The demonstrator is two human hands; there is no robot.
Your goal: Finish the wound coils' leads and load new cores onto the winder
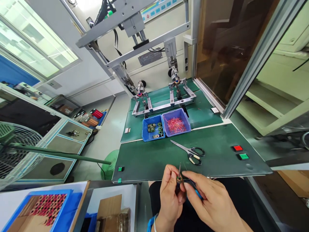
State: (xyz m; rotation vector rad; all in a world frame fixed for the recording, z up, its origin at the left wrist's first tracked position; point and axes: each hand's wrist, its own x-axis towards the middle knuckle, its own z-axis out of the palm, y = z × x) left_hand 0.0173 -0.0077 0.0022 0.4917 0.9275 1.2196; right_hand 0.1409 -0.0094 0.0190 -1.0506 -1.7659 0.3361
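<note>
Core (179, 180) held up at near edge of bench (149, 161), likely close for fine viewing. Scissors (188, 150) lie just beyond, handles rightward, probably parked within reach; blue bin (144, 131) and purple bin (188, 126) farther off. Left hand (169, 196) pinches core, thumb against fingers, steadying it, I judge. Right hand (209, 195) curled, fingertips at core's right side; can't tell whether gripping.

Black clothing (241, 196) accompanies a blue wristband (151, 223).
</note>
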